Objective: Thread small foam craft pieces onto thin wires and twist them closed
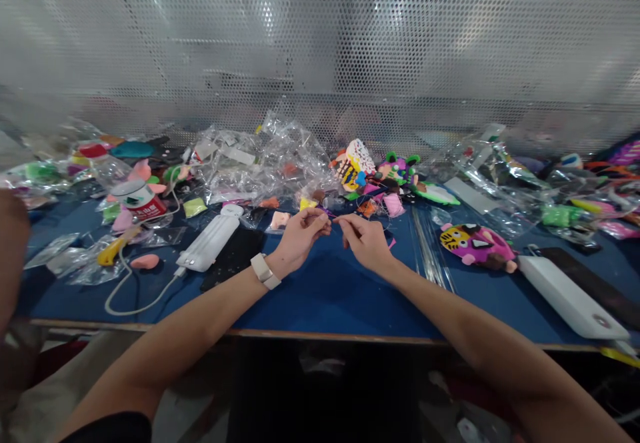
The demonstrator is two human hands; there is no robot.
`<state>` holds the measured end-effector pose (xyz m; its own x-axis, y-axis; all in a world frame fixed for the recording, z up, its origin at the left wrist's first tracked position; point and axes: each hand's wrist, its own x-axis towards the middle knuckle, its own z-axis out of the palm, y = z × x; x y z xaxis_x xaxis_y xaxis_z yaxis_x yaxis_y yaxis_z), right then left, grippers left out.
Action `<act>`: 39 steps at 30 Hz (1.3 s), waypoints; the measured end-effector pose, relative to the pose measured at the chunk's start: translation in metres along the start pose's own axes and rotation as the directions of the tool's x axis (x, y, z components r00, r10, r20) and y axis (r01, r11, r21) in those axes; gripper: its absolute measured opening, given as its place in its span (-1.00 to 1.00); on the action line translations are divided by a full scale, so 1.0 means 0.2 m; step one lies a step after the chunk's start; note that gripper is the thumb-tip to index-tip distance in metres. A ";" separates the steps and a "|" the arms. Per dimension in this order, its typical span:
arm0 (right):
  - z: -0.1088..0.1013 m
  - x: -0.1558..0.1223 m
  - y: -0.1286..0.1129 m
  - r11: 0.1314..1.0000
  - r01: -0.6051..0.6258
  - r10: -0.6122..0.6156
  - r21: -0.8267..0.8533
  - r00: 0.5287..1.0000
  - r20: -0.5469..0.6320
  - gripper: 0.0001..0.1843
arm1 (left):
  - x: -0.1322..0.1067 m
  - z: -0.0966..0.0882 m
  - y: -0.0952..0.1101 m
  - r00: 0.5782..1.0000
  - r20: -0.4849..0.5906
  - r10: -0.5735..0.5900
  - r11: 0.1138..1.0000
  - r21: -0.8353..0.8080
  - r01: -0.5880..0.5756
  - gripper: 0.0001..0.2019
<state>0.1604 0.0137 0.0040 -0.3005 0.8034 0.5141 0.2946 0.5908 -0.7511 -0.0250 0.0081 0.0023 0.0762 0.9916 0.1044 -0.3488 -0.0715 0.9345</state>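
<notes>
Both hands meet over the middle of the blue table [330,303], fingertips almost touching. My left hand [300,236], below a wrist with a pale band [265,271], is closed in a pinch. My right hand [367,240] faces it, thumb and forefinger also pinched together. A small purple bit [329,214] shows at the fingertips; what each pinch holds is too small to make out. Just behind the hands lie soft clay-like lumps: a yellow one [307,203], a pink one [393,204] and an orange one [367,209].
Crumpled clear bags [270,156] heap along the perforated metal screen [320,43]. A white power bank [210,240] with a cable lies left, another white device [570,296] right. A magenta-and-yellow clay figure [477,244] and a red-and-white can [140,201] stand nearby. Another person's arm [11,250] shows far left.
</notes>
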 end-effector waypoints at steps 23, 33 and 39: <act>0.05 0.03 0.06 0.847 -0.203 0.338 0.492 0.919 -0.203 -0.66 | -0.07 0.10 -0.02 0.962 0.239 0.132 0.975 0.146 -0.170 -0.66; 0.05 0.04 0.02 0.639 -0.329 0.379 0.696 0.921 0.088 -0.57 | -0.02 0.03 0.04 0.975 0.003 0.222 0.966 0.136 -0.220 -0.73; 0.05 0.04 0.04 0.673 -0.276 0.380 0.686 0.925 0.000 -0.62 | -0.01 0.01 0.04 0.970 0.110 0.218 0.944 0.228 -0.238 -0.72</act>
<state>0.1509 0.0236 -0.0026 -0.1665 0.9675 0.1905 -0.3412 0.1247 -0.9317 -0.0264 0.0057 0.0102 0.1010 0.9342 0.3421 -0.1345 -0.3279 0.9351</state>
